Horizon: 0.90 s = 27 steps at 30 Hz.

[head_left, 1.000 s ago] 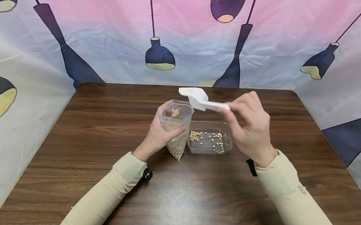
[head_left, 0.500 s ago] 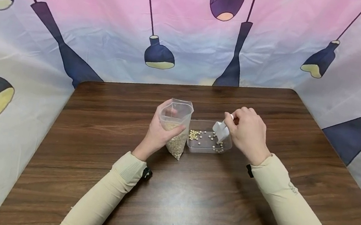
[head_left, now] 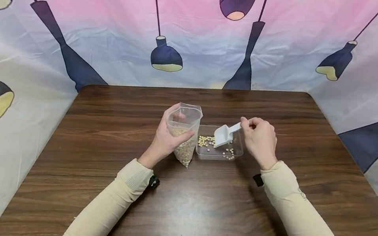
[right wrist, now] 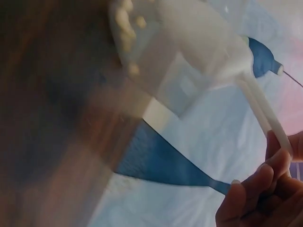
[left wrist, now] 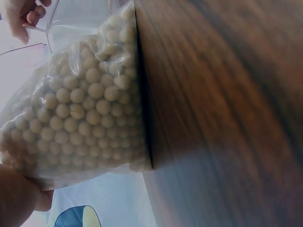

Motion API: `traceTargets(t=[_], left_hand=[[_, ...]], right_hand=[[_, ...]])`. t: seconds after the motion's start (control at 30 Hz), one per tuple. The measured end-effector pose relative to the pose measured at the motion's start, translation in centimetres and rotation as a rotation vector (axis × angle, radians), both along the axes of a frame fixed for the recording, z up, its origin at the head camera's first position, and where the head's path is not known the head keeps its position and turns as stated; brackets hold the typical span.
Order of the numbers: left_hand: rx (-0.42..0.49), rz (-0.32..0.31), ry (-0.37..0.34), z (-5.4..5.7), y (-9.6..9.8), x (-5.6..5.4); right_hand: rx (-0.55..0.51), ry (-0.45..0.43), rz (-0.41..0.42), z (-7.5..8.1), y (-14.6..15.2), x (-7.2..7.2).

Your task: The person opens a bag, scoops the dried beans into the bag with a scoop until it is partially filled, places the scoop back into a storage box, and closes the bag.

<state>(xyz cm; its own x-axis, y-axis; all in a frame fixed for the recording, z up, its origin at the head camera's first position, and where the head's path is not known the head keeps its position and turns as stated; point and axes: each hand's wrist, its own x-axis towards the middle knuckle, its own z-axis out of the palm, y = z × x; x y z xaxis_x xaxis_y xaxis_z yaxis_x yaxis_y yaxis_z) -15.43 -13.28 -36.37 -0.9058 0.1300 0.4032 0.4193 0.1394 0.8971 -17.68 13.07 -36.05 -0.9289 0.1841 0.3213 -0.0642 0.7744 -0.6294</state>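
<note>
My left hand point(head_left: 164, 138) grips a clear plastic bag point(head_left: 188, 147) with its mouth spread wide, thumb across the near side. Many pale round beads point(left wrist: 78, 113) fill the bag's lower part, which stands on the table in the left wrist view. By its handle, my right hand point(head_left: 260, 141) pinches a white scoop point(head_left: 223, 136). The scoop's bowl is low inside a clear plastic box point(head_left: 217, 159), tilted toward the left. Loose yellowish beads point(head_left: 204, 140) lie on the box floor, mostly at its left end; the scoop hides some of them.
Both hands work over a dark wooden table point(head_left: 120, 125). The box stands right beside the bag. Behind the table's far edge hangs a cloth backdrop point(head_left: 112, 44) printed with lamps. The wrists carry small black straps point(head_left: 154, 182).
The right hand has lowered the scoop from above the bag's mouth into the box, then swung its bowl leftward toward the beads. The left hand and the bag have barely moved.
</note>
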Motion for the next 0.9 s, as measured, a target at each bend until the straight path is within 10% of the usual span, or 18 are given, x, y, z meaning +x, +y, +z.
traceTargets(t=[0.9], left_hand=[[0.005, -0.014, -0.039, 0.1, -0.2, 0.2]], right_hand=[[-0.586, -0.431, 0.240, -3.7, 2.1, 1.2]])
